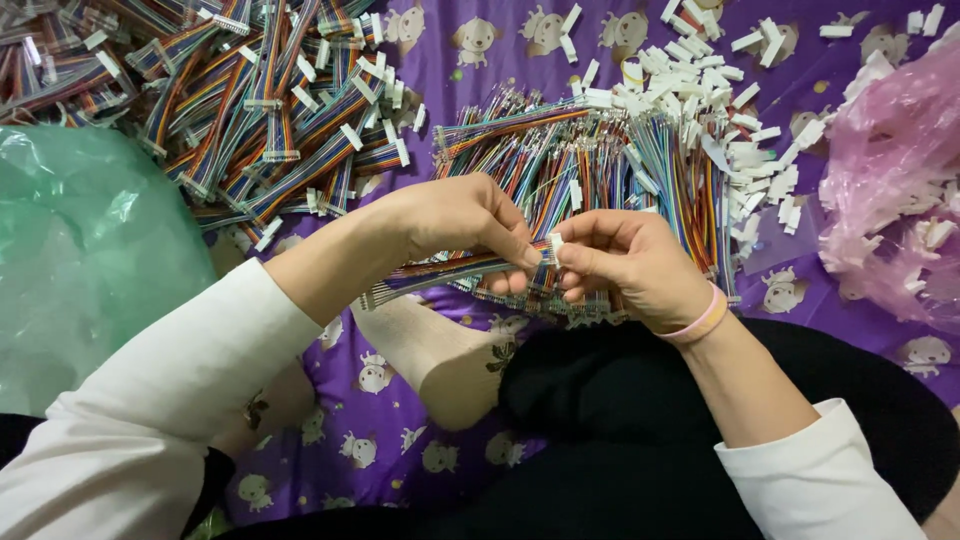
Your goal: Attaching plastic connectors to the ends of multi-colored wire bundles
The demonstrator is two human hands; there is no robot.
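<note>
Left hand [455, 220] pinches a flat bundle of coloured wires [440, 272], its grip clamped near the bundle's end. Right hand [625, 265] meets it, fingertips closed on a small white plug [555, 246] at the wire tips. Behind them lie loose wires [600, 160], scattered white plugs [710, 90] and finished cables [270, 100] on the purple cloth [460, 60].

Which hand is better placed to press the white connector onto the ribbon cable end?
Probably the right hand: its fingertips pinch the white connector right at the cable tip. The left hand grips the multicoloured ribbon cable just behind that end, so it seems placed to steady it.
</note>
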